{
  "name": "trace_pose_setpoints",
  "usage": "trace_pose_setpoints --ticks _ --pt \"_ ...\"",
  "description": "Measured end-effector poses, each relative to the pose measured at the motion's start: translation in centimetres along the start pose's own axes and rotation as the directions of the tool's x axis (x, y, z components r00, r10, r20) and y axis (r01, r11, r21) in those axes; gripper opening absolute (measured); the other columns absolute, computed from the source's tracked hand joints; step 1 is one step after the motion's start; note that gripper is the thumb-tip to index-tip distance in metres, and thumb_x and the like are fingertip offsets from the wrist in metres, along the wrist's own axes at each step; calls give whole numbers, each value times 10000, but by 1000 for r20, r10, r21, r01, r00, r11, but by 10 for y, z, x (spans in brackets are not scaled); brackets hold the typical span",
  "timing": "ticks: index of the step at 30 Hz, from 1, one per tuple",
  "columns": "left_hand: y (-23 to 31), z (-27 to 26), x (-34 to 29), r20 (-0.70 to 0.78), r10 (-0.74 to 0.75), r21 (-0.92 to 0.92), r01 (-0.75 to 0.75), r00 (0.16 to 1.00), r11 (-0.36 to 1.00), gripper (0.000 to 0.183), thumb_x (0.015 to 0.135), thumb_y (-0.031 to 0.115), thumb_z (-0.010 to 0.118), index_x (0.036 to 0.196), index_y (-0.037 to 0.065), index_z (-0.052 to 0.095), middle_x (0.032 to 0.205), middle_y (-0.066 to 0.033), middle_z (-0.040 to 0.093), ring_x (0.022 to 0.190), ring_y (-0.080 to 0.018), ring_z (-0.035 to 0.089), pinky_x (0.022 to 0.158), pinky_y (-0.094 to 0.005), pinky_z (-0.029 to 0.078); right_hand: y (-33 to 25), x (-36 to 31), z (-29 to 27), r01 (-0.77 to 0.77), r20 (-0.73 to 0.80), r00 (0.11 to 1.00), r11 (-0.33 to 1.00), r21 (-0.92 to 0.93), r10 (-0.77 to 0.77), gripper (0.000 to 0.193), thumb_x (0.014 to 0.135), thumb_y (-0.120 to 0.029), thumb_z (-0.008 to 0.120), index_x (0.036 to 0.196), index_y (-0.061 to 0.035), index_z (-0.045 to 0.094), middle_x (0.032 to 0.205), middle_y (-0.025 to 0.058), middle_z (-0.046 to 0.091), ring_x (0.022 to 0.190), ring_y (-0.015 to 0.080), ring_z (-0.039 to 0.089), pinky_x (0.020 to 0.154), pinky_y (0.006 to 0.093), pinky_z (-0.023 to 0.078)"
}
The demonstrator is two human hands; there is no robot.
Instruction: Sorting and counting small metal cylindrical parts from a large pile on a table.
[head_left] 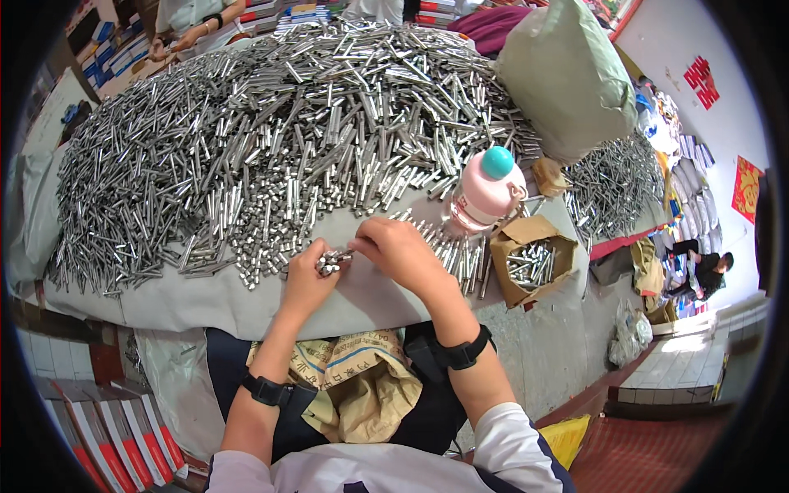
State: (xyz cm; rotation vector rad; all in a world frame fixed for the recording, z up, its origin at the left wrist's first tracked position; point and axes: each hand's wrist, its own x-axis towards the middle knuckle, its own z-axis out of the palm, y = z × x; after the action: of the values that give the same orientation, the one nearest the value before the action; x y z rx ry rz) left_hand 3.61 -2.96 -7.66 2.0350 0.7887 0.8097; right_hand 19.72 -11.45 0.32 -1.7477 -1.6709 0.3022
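Note:
My left hand point(309, 273) is closed around a small bundle of short silver metal tubes point(331, 261), their ends facing up and to the right. Just right of it, my right hand point(401, 251) has its thumb and fingers pinched together; what they hold, if anything, is too small to tell. Both hands are over the near edge of a grey cloth-covered table point(362, 292). Beyond them a great heap of silver metal tubes point(329, 107) spreads across the cloth. More tubes point(459, 255) lie side by side right of my right hand.
A pink bottle point(486, 193) with a turquoise cap stands to the right, beside an open cardboard box point(534, 261) of metal pieces. Behind are a pale green sack point(567, 78) and another metal pile point(615, 185). A brown paper sack point(362, 386) lies across my lap. Another person's arm point(201, 31) shows far left.

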Motion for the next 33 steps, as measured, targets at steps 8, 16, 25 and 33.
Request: trace_pose_setpoints --ticks 8,16,25,33 --pt "3 -1 0 30 -52 4 52 998 999 282 742 96 739 759 34 464 591 -84 517 485 -162 449 476 -305 376 3 -1 3 27 -18 1000 987 162 -24 113 805 -104 640 807 4 608 769 168 606 762 371 607 676 439 489" --pt "1 1 0 -3 -17 -19 17 1000 1000 290 753 120 749 766 32 472 592 -61 521 487 -120 430 463 -283 364 1 -2 4 114 -51 993 981 156 -107 97 785 -48 623 867 2 610 841 153 593 788 370 607 678 432 494" --pt "2 0 1 -4 -10 38 10 1000 999 326 740 134 782 728 35 472 546 -35 496 478 -100 432 455 -275 355 6 0 7 24 -16 1000 999 28 -23 157 817 -140 637 785 8 596 762 175 606 747 367 616 664 440 491" --pt "5 -1 2 -10 34 16 -34 999 999 305 739 143 772 748 37 486 571 -54 525 482 -131 436 463 -292 363 -4 0 1 -43 -32 998 986 163 48 201 843 -177 645 927 6 631 706 136 622 627 269 617 616 343 491"
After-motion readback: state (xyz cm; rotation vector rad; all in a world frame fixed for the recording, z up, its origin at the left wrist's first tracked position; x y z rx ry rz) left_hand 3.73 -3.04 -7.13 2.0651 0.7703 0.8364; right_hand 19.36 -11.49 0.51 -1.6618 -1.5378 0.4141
